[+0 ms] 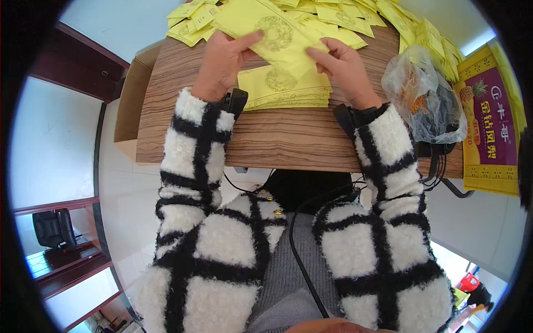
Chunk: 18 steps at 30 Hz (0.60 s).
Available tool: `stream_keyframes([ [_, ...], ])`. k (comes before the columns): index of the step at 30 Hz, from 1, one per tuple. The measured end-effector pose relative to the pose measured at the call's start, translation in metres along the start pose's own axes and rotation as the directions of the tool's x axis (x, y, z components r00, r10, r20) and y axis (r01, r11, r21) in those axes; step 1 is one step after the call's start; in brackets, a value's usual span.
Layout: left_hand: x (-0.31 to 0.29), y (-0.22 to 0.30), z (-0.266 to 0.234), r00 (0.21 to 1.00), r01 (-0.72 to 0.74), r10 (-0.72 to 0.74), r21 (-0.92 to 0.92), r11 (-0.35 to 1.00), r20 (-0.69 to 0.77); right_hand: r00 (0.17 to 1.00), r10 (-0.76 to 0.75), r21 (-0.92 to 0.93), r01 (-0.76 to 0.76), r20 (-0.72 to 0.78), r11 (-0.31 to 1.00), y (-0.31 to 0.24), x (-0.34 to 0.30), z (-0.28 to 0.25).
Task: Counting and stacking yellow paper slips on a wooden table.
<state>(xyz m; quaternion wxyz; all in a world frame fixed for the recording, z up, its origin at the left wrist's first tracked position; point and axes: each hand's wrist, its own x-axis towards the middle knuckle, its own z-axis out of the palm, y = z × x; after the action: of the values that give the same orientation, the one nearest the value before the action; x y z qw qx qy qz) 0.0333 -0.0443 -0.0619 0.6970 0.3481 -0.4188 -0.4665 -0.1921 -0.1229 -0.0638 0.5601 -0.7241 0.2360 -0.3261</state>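
Observation:
Between my two hands, above the wood-grain table (288, 136), a yellow printed paper sheet (275, 36) with a round ornate pattern is held up at a tilt. My left hand (225, 61) pinches its left edge with the thumb on top. At its lower right corner, my right hand (347, 69) grips it between thumb and bent fingers. Under it lies a neat stack of yellow printed papers (283, 91), partly covered by the held one. Farther back, a loose heap of yellow paper packets (333, 16) spreads along the table.
A see-through plastic bag (422, 94) with dark and orange contents sits at the table's right. Beside it stands a yellow and purple carton (494, 122) with a pineapple picture. Black cables (438, 166) hang near the right edge. An open cardboard box (127, 119) is at the left.

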Motion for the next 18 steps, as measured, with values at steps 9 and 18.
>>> stream_keyframes([
  [9,0.004,0.006,-0.033,0.999,0.039,-0.032,0.211,0.977,-0.037,0.959,0.078,0.283,0.002,-0.272,0.959,0.012,0.007,-0.011],
  [18,0.004,0.009,-0.044,0.934,0.209,-0.336,0.584,0.785,0.119,0.976,0.011,-0.051,-0.022,-0.219,0.998,0.035,0.01,-0.017],
])
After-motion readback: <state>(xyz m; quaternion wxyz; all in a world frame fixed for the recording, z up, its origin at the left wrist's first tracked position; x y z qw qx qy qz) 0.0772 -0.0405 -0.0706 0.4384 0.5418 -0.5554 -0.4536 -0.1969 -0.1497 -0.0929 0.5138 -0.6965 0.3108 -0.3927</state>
